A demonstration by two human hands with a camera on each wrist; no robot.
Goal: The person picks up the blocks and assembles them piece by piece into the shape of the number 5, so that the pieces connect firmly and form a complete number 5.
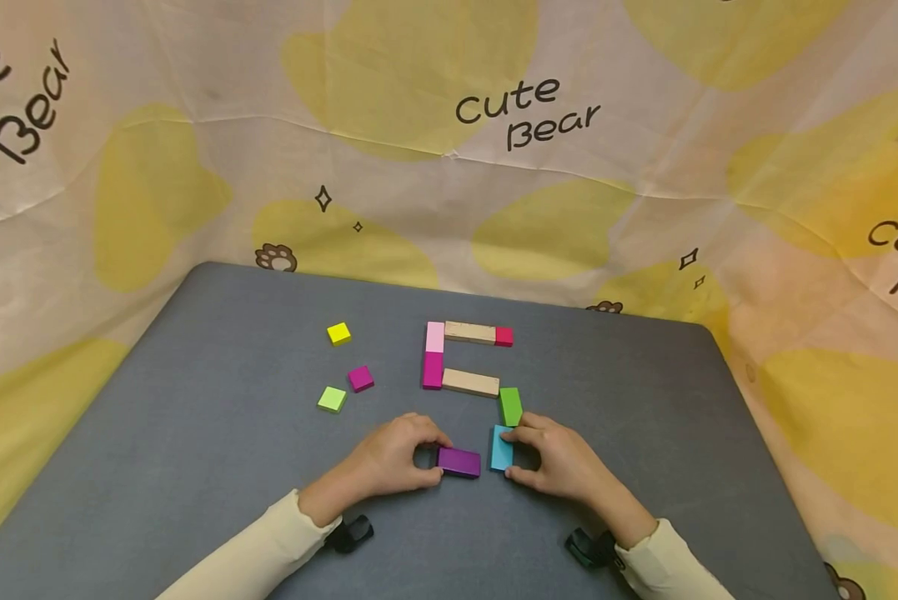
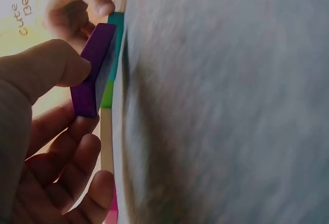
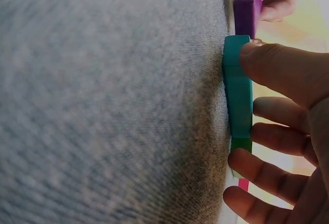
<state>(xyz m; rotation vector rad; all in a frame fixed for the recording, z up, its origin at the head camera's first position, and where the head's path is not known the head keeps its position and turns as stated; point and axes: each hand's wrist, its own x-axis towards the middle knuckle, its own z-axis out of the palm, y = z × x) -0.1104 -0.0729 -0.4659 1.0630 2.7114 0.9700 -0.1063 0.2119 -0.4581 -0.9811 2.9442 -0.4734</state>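
This looks like a small draped booth around a table, fitted out for recording. A creased, pinkish-cream fabric sheet (image 1: pixel 388 187) with big yellow blotches hangs along the left, far and right sides. Its print is childlike: black "cute Bear" lettering (image 1: pixel 527 112) (which also shows at the edge of the left wrist view), brown paw prints (image 1: pixel 276 257) and thin outlined stars (image 1: pixel 323 198). Within stands a grey, round-cornered table (image 1: pixel 193 467) with a woven-looking top, bearing brightly painted and bare-wood oblong and square blocks (image 1: pixel 433 371), as in a play corner. Compact black devices (image 1: pixel 353 534) at the wrists suggest filming. What room lies beyond the sheet cannot be told.
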